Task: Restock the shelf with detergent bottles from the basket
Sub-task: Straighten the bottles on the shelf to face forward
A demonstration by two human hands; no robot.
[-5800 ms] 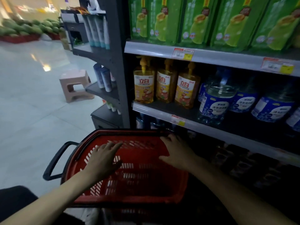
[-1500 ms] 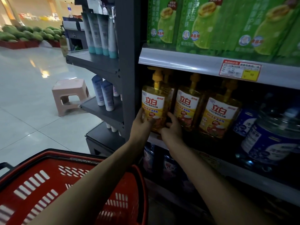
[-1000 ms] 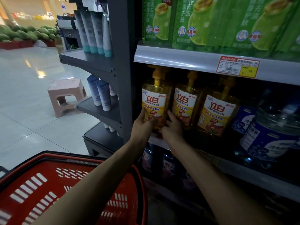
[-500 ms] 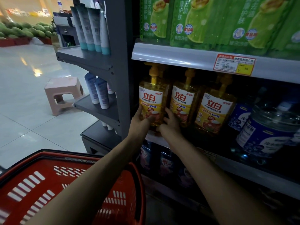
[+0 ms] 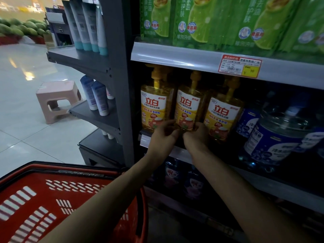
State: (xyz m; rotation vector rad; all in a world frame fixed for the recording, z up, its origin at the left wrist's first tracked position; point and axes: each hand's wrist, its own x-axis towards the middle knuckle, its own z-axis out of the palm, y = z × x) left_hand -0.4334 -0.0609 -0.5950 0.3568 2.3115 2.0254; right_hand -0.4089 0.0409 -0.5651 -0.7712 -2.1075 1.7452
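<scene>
Centrally, the middle detergent bottle [image 5: 188, 106] stands upright on the shelf [image 5: 144, 141], its base gripped by the curled fingers of the left hand [image 5: 163, 136] and right hand [image 5: 196, 138]. The red basket [image 5: 52, 193] sits lower left.

Three yellow pump detergent bottles [image 5: 188, 104] upright in row on shelf [image 5: 144, 141], red basket [image 5: 35, 199] lower left

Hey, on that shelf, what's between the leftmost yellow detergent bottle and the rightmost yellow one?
In the head view, a third yellow bottle stands between them, with the left hand and right hand gripping its base.
</scene>
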